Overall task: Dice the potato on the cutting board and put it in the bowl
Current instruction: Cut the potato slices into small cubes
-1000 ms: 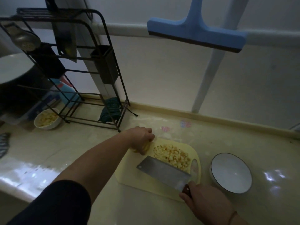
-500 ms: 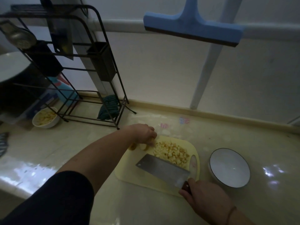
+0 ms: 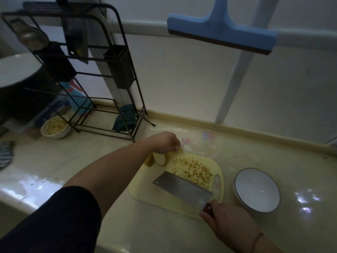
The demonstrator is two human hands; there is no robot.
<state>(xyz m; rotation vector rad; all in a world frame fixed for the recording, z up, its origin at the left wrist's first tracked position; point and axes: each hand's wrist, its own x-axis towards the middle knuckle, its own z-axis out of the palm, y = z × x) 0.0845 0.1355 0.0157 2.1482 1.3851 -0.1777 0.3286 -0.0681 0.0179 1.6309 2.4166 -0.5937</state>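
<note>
A pale yellow cutting board (image 3: pixel 145 194) lies on the counter with a heap of diced potato (image 3: pixel 192 170) on its far right part. At the board's far left corner my left hand (image 3: pixel 164 143) pinches a small piece of potato, just above uncut potato slices (image 3: pixel 159 158). My right hand (image 3: pixel 231 223) grips the dark handle of a cleaver (image 3: pixel 182 189), whose broad blade lies slanted over the board in front of the dice. A white bowl (image 3: pixel 257 190) with a dark rim stands to the right of the board, with nothing in it.
A black wire rack (image 3: pixel 87 73) stands at the back left with a hanging cleaver, a ladle and a folded cloth. A small bowl of cut potato (image 3: pixel 54 126) sits left of the rack. A blue squeegee (image 3: pixel 224 31) hangs overhead by the wall.
My left hand has lifted off the potato slices and moved slightly back with a small piece pinched, uncovering the slices. The cleaver and right hand have stayed nearly still.
</note>
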